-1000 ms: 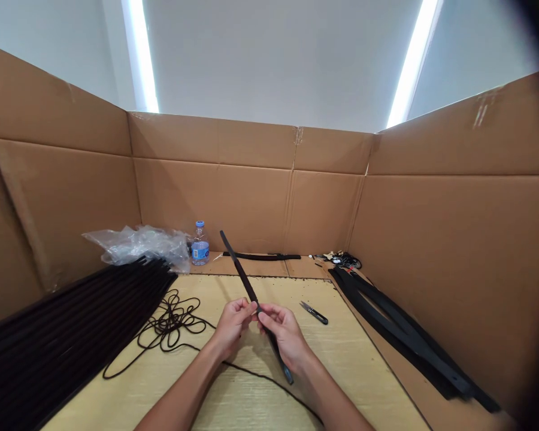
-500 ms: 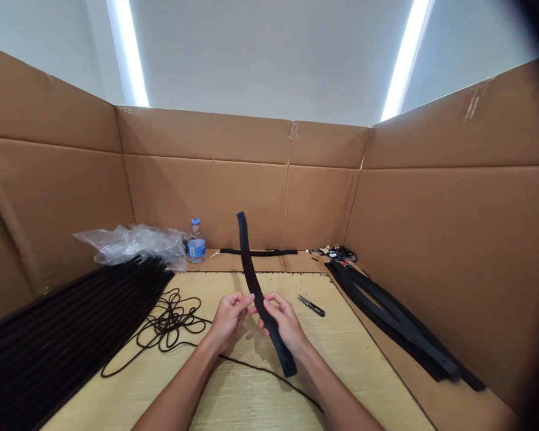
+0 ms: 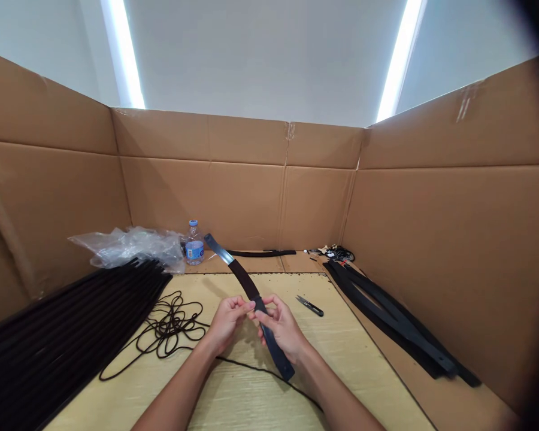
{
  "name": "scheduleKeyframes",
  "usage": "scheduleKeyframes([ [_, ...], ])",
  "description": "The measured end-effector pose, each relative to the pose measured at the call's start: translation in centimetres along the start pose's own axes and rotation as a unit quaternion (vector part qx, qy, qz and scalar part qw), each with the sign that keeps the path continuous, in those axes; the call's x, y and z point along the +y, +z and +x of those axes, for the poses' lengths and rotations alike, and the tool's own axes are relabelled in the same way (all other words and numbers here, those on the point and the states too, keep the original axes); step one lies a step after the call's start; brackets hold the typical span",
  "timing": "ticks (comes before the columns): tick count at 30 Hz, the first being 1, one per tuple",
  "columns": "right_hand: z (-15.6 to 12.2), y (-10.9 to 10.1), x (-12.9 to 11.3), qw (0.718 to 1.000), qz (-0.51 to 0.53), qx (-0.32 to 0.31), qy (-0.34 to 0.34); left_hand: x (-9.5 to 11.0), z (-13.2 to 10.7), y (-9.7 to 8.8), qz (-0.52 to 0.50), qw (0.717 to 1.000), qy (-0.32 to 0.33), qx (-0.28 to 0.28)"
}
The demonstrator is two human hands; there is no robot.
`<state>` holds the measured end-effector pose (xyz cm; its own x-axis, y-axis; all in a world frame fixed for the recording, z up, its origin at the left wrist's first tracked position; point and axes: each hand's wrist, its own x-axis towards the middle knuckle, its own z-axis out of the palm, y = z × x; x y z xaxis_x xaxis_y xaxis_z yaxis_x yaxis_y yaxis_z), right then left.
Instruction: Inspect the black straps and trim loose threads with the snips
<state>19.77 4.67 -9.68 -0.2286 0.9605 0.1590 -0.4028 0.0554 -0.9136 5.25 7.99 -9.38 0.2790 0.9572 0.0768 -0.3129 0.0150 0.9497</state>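
Observation:
A long, slightly curved black strip (image 3: pixel 276 352) slants across the middle, its far end up and to the left. Part of its length is wrapped in dark brown cord (image 3: pixel 244 280); light glints off the bare stretch beyond. My left hand (image 3: pixel 228 320) pinches the strip's left edge just below the wrapping, thumb and finger together. On the other side, my right hand (image 3: pixel 282 326) grips the strip with the thumb on top and fingers behind. Dark cord (image 3: pixel 173 326) lies loosely coiled left of my hands, and a length of it runs beneath my forearms.
Small thread snips (image 3: pixel 309 306) lie right of my hands. Black rods (image 3: pixel 72 323) fill the left side, near a clear plastic bag (image 3: pixel 130 250) and a water bottle (image 3: pixel 194 244). More black strips (image 3: pixel 386 317) lie right. Cardboard walls (image 3: pixel 247 191) surround the table.
The strip's far end has swung left and lower, and its surface has turned so the bare part catches the light. Both hands keep hold of it at nearly the same place.

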Motion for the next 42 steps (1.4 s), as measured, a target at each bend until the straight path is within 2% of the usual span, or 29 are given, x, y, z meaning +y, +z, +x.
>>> scheduleKeyframes([
  [4, 0.4, 0.1, 0.0, 1.0, 0.009, 0.004, -0.028, 0.0, 0.0, 0.1, 0.016, 0.999, 0.022, 0.032],
  [6, 0.3, 0.0, 0.0, 1.0, 0.0, -0.005, -0.017, 0.1, 0.0, 0.1, 0.018, 0.999, 0.031, 0.03],
  [9, -0.2, -0.2, -0.2, 0.999, -0.018, -0.032, 0.015, 0.2, -0.1, 0.0, 0.009, 0.999, 0.032, -0.003],
  [14, -1.2, -0.1, -0.9, 0.995, 0.031, -0.09, 0.038, 0.4, -0.3, -0.2, 0.026, 0.998, 0.005, -0.063],
  [18, -0.9, -0.2, -0.6, 0.998, 0.002, -0.064, 0.002, 0.7, -0.5, 0.2, 0.024, 0.997, -0.016, -0.066],
  [23, 0.1, -0.4, 0.1, 0.998, -0.018, -0.042, -0.051, 1.1, -0.7, 0.7, 0.021, 1.0, -0.003, -0.01],
  [30, 0.6, -0.3, 0.6, 0.998, -0.035, 0.03, -0.044, -0.1, 0.2, 0.6, 0.044, 0.998, 0.03, 0.039],
  [34, 0.8, -0.2, 0.6, 0.998, -0.018, 0.038, -0.036, -0.5, 0.5, 0.3, 0.054, 0.997, 0.037, 0.047],
  [39, 0.6, -0.2, 0.6, 0.998, -0.006, 0.055, -0.017, -0.3, 0.2, 0.2, 0.035, 0.999, 0.023, 0.031],
  [42, 0.3, -0.3, 0.5, 1.0, -0.002, 0.026, 0.004, -0.1, -0.1, 0.4, 0.024, 0.999, 0.019, 0.025],
])
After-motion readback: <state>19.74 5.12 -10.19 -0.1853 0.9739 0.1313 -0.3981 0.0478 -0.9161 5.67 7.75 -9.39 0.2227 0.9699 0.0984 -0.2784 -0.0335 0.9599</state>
